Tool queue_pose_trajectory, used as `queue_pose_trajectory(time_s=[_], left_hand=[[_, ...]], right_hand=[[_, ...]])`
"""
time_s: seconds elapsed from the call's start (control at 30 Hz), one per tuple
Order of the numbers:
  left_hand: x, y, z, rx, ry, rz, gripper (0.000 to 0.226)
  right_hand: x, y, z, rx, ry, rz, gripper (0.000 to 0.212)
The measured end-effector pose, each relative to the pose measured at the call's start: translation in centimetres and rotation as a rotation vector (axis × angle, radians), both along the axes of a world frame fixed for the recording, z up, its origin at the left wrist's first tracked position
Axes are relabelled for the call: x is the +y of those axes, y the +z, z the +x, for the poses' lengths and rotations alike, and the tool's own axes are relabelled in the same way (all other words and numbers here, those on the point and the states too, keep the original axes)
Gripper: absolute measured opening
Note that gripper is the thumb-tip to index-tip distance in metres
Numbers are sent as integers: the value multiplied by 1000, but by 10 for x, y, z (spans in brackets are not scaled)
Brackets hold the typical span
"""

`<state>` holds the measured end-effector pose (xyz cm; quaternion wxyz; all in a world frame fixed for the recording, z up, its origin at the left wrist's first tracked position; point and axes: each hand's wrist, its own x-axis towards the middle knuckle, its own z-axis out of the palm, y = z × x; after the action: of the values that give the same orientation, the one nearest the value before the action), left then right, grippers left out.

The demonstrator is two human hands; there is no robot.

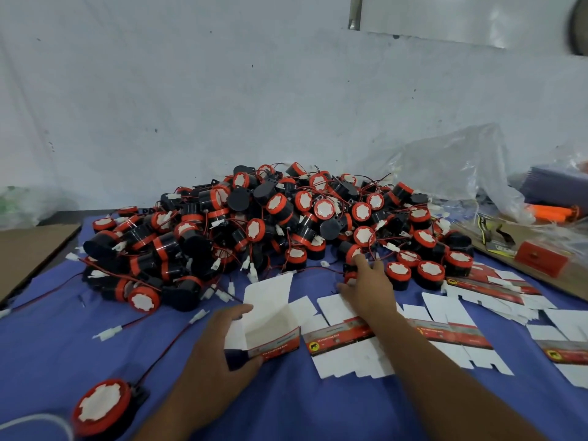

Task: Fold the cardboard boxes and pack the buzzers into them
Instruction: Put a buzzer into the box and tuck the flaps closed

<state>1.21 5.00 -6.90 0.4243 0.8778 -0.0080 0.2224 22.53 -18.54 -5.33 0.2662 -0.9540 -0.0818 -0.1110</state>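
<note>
- A pale, scuffed wall [191, 90] fills the upper half of the frame.
- A surface [47, 329] covered in blue cloth fills the lower half.
- A big pile of buzzers [270, 218] sits in the middle of the frame against the wall. They are black drums with red caps and white centres, tangled in thin red and black wires with white plugs.
- A crumpled clear plastic bag [451, 167] lies at the right of the frame, just beside the pile.
- Several flat boxes [451, 332], white with red printed bands, lie unfolded in a row from lower centre to the right edge.
- A brown cardboard sheet [35, 246] lies at the left edge.
- The left hand [219, 345], lower centre, has its grip round an open box [270, 307], thumb on the far side and fingers on the near side. The box stands on the cloth with its top flap raised.
- The right hand [369, 284] reaches over the flat boxes to the near edge of the pile, its grip curled round one buzzer [350, 268].
- A single loose buzzer [101, 405] lies in the lower left corner, well apart from the pile.
</note>
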Motion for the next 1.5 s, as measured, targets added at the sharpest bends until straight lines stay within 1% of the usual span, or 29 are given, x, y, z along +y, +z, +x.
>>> queue_pose_trajectory(time_s=[0.07,0.17,0.27,0.33,0.37,0.4,0.5,0.53,0.6,0.63,0.67,0.77,0.83,0.93,0.97,1.03,1.1,1.17,1.23,1.3,1.33,1.37,1.4,1.43,1.47,1.5], left_hand=[[3,-1,1,2,5,-21,76],[6,-4,3,54,-42,-79,79],[6,-6,4,63,-62,-104,80],[6,-6,4,60,-60,-98,80],[6,-6,4,54,-60,-91,80],[6,-6,4,47,-61,-86,80],[3,-6,6,63,-81,-133,82],[3,-6,6,73,-89,-150,82],[2,-7,7,65,-90,-168,80],[2,-6,7,61,-89,-181,78],[3,-6,6,57,-88,-194,75],[5,-8,5,16,-111,-155,65],[3,-4,2,15,-136,-140,59],[-1,1,1,-30,-174,-135,32],[-2,2,1,-35,-198,-146,28],[-3,3,2,-24,-225,-218,29],[-2,2,3,-33,-194,-248,29],[-4,2,4,-34,-127,-221,26],[-6,4,6,-34,-70,-152,22],[-8,8,9,-9,-80,-34,21],[-9,8,9,10,-105,69,21],[-10,7,10,14,-128,208,23],[-12,6,10,13,-131,355,31],[-13,6,10,-2,-128,464,41],[-13,7,11,-2,-126,511,46],[-12,9,12,13,-123,512,45]], right_hand=[[-2,5,-4,-61,-35,134,51],[-10,24,-19,-103,-51,439,49],[-15,54,-44,-129,49,654,50],[-10,73,-67,-40,151,806,45],[-5,81,-79,-2,228,811,40],[2,87,-93,16,321,751,35],[30,85,-126,-39,561,423,19],[38,78,-133,-70,598,294,21],[49,62,-137,-49,605,92,34],[51,55,-137,-38,595,48,40],[52,49,-136,-49,590,27,40],[52,42,-132,-107,577,-24,31],[53,41,-126,-85,572,-54,29],[53,42,-122,-29,581,-137,24],[53,42,-121,-19,591,-150,22],[53,40,-121,-14,614,-158,22],[51,37,-123,-14,634,-132,26],[49,37,-125,-21,636,-96,30],[48,41,-126,-43,645,-139,32],[52,48,-129,-83,708,-166,27],[55,52,-131,-72,744,-82,21],[58,55,-133,-14,759,49,14],[61,56,-136,51,759,171,10],[63,56,-138,104,747,263,15],[66,54,-139,125,736,319,18],[67,52,-139,138,732,369,18]])
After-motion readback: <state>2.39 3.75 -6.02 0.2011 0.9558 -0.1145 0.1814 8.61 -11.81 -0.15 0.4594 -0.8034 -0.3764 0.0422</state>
